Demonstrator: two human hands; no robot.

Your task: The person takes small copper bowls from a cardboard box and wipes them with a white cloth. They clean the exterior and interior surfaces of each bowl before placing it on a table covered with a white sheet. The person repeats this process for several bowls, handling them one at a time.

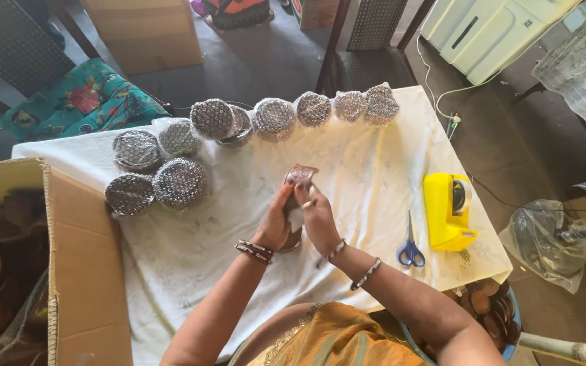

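Gripping a bubble-wrapped item between both hands.

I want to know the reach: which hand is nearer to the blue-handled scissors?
Right. The right hand is at the table's middle, holding a bubble-wrapped item; the scissors lie to its right. The left hand is farther, beyond the right hand.

Bare white tablecloth lies open just beyond and to the left of the hands. Farther out, a row of bubble-wrapped bundles blocks the way. To the right stand scissors and a yellow tape dispenser — leftward, an open cardboard box.
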